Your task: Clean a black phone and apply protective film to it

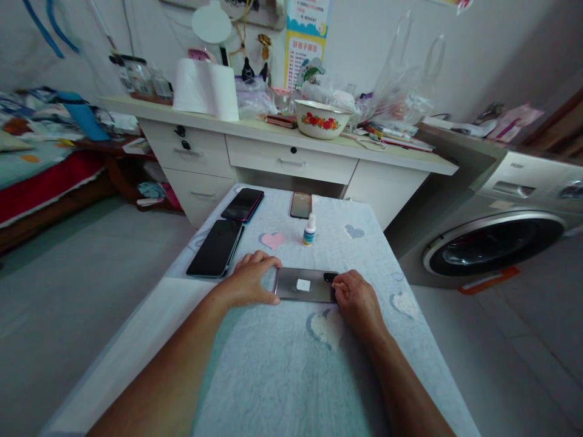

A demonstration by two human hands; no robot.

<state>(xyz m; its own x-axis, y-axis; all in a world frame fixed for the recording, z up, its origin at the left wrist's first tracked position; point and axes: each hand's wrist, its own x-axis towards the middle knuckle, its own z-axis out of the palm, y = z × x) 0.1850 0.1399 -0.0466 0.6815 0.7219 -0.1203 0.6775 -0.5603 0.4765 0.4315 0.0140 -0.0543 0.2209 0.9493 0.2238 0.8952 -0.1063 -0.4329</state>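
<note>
A grey smartphone (314, 292) lies back up on the cloth-covered table, with a small white square (303, 284) at its middle and a dark camera block at its right end. Thumb and forefinger of my left hand (250, 280) grip its left end at the two corners. Over the right end, beside the camera block, my right hand (359, 301) is closed with the fingertips pressed together on the phone's back; whatever they pinch is too small to make out. Just beyond the phone stands a small white spray bottle (308, 232) with a blue and yellow label.
Two dark phones or tablets, one nearer (214, 249) and one farther (243, 204), lie at the table's left. Another phone (301, 205) rests near the far edge. Behind are a white desk (291, 158) and a flowered bowl (322, 121); a washing machine (496, 200) stands right.
</note>
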